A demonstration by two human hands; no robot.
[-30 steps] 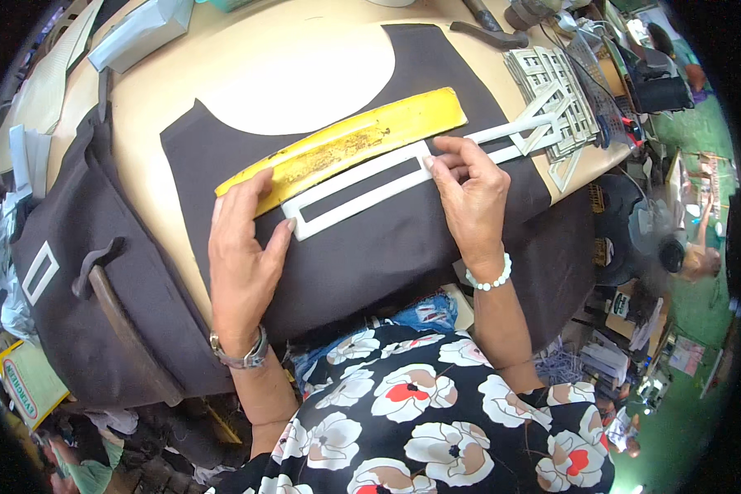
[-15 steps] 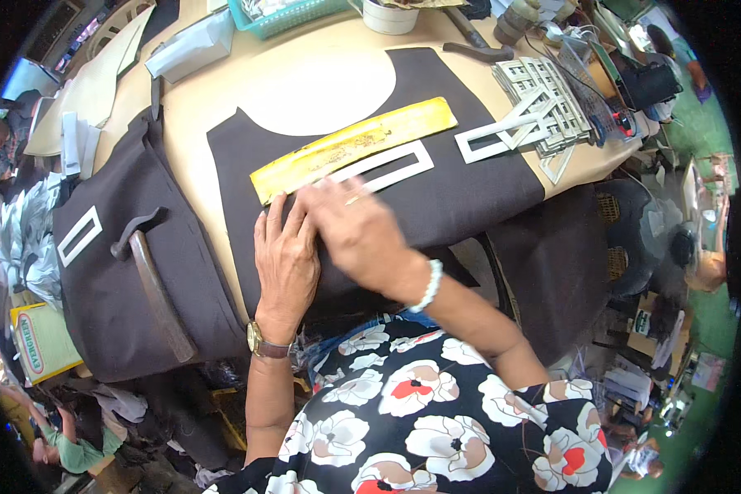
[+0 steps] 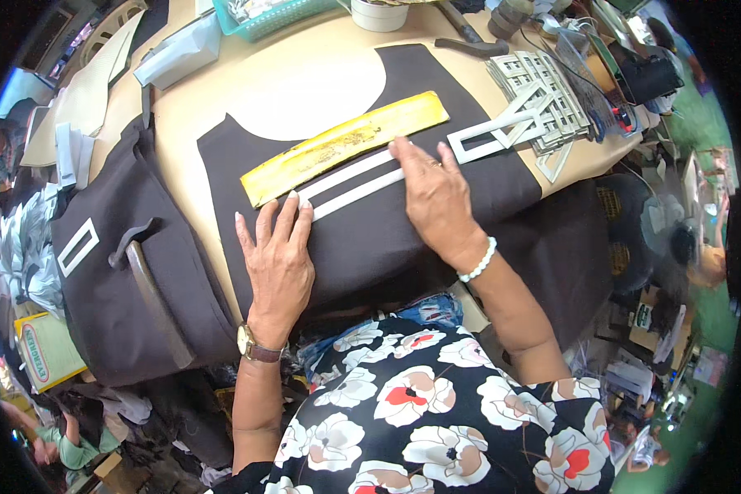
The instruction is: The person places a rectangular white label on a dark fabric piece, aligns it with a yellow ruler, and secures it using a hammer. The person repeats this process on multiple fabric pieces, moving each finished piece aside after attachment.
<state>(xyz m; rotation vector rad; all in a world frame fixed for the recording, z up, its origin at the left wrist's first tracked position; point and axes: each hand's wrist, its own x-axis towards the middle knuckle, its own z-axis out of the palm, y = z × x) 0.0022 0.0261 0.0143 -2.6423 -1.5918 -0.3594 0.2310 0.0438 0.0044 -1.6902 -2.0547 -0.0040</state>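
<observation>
Hands (image 3: pixel 278 267) – both on wht frame (image 3: pixel 358 195)

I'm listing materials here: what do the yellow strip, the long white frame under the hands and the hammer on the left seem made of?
Yellow strip: glossy, perhaps plastic or coated board; it shines, with dark scuffs.
White frame: smooth, flat and pale, likely stiff card or plastic; the look leaves it open.
Hammer: dull brown handle, probably wood; dark, curved head, likely metal.

Floral top (image 3: pixel 428 407); brown-strapped watch (image 3: pixel 247 341); pale beaded bracelet (image 3: pixel 482 263).
</observation>
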